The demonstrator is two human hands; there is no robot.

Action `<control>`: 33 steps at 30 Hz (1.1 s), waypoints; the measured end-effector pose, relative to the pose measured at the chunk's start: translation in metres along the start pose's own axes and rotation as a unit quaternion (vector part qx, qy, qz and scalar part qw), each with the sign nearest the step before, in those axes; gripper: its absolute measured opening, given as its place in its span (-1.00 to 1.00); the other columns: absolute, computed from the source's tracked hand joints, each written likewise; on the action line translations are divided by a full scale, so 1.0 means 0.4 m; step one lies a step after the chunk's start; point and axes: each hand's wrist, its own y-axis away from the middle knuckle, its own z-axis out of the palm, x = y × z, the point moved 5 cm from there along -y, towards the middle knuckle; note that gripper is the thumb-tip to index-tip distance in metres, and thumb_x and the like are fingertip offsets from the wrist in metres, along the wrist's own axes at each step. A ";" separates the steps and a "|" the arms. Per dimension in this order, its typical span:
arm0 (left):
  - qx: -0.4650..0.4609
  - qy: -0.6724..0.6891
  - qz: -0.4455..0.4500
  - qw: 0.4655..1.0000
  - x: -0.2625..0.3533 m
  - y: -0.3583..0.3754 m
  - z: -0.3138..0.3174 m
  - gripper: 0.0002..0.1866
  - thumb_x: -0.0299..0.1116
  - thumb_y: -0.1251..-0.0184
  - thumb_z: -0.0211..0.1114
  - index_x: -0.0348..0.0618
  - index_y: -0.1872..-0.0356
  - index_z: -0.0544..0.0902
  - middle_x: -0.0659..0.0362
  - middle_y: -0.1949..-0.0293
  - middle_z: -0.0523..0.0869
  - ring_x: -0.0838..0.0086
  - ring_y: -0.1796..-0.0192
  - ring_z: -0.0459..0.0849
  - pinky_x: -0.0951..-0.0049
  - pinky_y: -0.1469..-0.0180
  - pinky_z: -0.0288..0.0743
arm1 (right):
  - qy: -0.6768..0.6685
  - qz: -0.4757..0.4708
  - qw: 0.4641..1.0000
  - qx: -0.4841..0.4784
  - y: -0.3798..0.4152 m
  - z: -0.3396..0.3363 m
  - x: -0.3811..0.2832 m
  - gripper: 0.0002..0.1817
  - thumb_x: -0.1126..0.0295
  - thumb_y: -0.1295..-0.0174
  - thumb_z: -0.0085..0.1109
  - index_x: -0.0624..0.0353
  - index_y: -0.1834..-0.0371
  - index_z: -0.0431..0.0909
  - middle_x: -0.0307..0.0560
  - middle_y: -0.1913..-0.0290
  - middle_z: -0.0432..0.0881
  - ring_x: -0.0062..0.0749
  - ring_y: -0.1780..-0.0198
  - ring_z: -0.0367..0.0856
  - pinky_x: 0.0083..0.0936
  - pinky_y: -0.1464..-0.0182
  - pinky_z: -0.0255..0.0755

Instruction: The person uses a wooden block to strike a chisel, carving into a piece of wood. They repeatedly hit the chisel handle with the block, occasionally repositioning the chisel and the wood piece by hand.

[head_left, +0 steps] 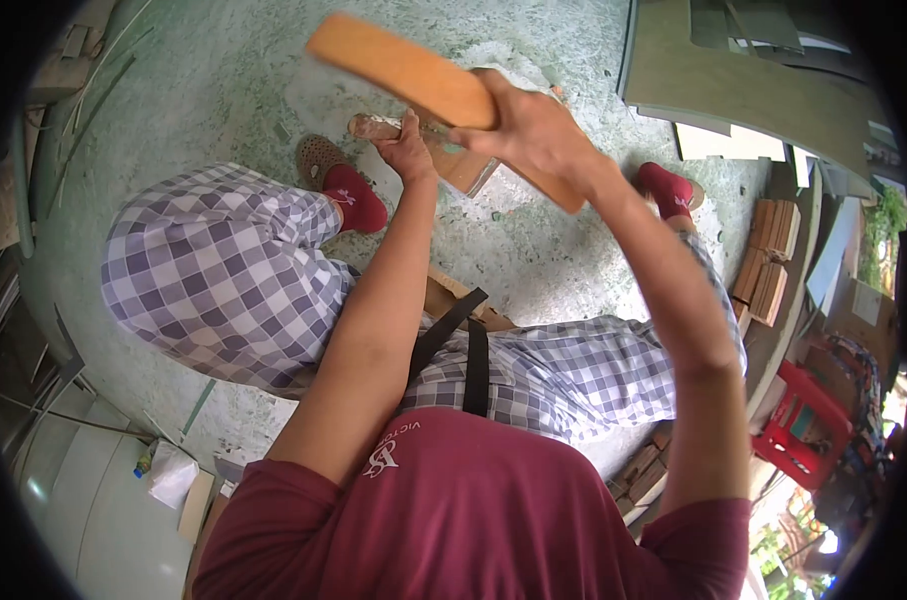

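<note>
A long orange-brown wooden block (393, 65), slightly blurred, slants across the upper middle. My right hand (533, 125) grips its right end, fingers wrapped round it. Below and left of that, my left hand (409, 155) is closed on a rough-ended wooden stick (371, 127), whose far part is hidden behind the hand and the block. Close to both hands, near the floor, lies a wooden piece (465, 170). Another wooden strip (548, 187) shows under my right wrist; how these pieces join is hidden.
My legs are spread on either side over the mottled floor (533, 260). Stacked wooden blocks (770, 240) and a red plastic stool (801, 425) are at the right. Large boards (753, 90) lean at the upper right. A white bag (173, 473) is at the lower left.
</note>
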 end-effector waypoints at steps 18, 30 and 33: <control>0.109 0.063 -0.229 0.965 0.021 -0.058 0.015 -0.56 -0.34 -0.22 0.35 0.04 -0.05 0.33 0.21 0.10 0.52 0.24 0.17 0.61 -0.18 -0.26 0.19 | -0.353 0.190 0.877 0.264 0.313 0.138 0.279 -0.21 -0.10 -0.15 0.19 0.34 -0.23 0.26 0.09 0.11 0.53 -0.31 0.14 0.56 -0.40 0.09 0.46; -0.105 -0.060 -0.021 0.993 0.067 0.009 0.085 -0.55 -0.48 -0.17 0.38 -0.11 0.01 0.32 0.22 0.17 0.56 0.50 0.18 0.56 0.39 0.06 0.43 | -0.366 0.211 0.854 0.303 0.329 0.138 0.311 -0.16 -0.16 -0.13 0.17 0.35 -0.25 0.25 0.17 0.11 0.55 -0.24 0.11 0.59 -0.36 0.08 0.48; -0.150 -0.063 -0.018 0.986 0.108 0.037 0.120 -0.65 -0.48 -0.18 0.38 -0.14 0.11 0.39 0.24 0.22 0.57 0.54 0.18 0.54 0.52 0.08 0.42 | -0.362 0.219 0.858 0.292 0.324 0.148 0.306 -0.13 -0.16 -0.08 0.20 0.35 -0.25 0.26 0.20 0.08 0.54 -0.19 0.08 0.59 -0.31 0.04 0.47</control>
